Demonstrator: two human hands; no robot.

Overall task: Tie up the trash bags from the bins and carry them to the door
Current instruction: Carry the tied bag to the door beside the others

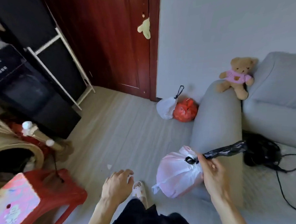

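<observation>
My right hand (212,174) grips the black drawstring of a tied white trash bag (177,175), which hangs off the floor beside the sofa arm. A twisted black plastic strip (226,150) sticks out from that same grip toward the right. My left hand (118,183) hangs loose at lower centre, holding nothing. By the wall next to the dark red door (116,43) lie a tied white bag (166,107) with a black drawstring loop and a tied red bag (185,112), touching each other.
A grey sofa (217,117) fills the right, with a teddy bear (235,76) on its arm and a black bag (260,151) with cables on the seat. A red stool (57,187) stands lower left, a black shelf unit (35,84) at left.
</observation>
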